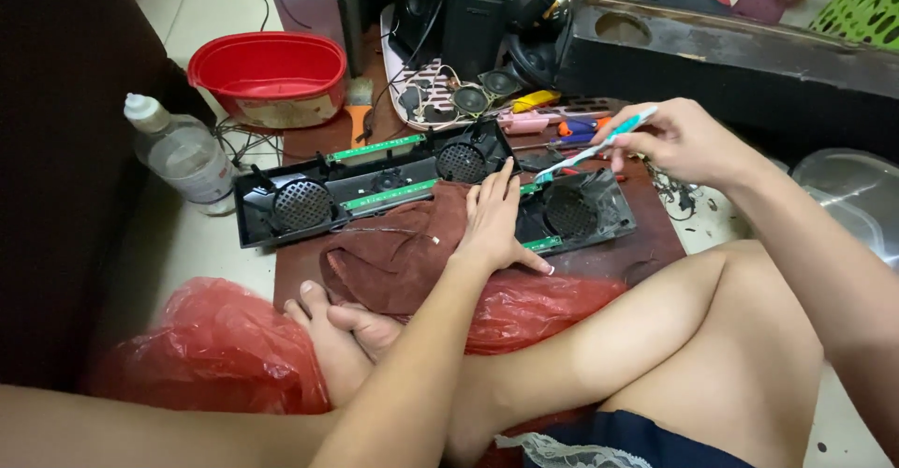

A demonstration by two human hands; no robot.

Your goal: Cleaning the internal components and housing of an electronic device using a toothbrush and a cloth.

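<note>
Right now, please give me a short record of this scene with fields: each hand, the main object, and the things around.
Left hand: rests flat on a brown cloth
Right hand: holds a toothbrush, its head down toward the speaker housing
Main object: opened black speaker housing with round grilles
Around: red tub, plastic bottle, red plastic bag

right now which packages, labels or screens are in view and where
Clear plastic bottle with white cap: far left, beside the black speaker housing, pale label band.
Red oval plastic tub: top left, worn pale label on its front.
Red plastic bags: near the feet, crumpled, unlabelled.
No screens.
</note>
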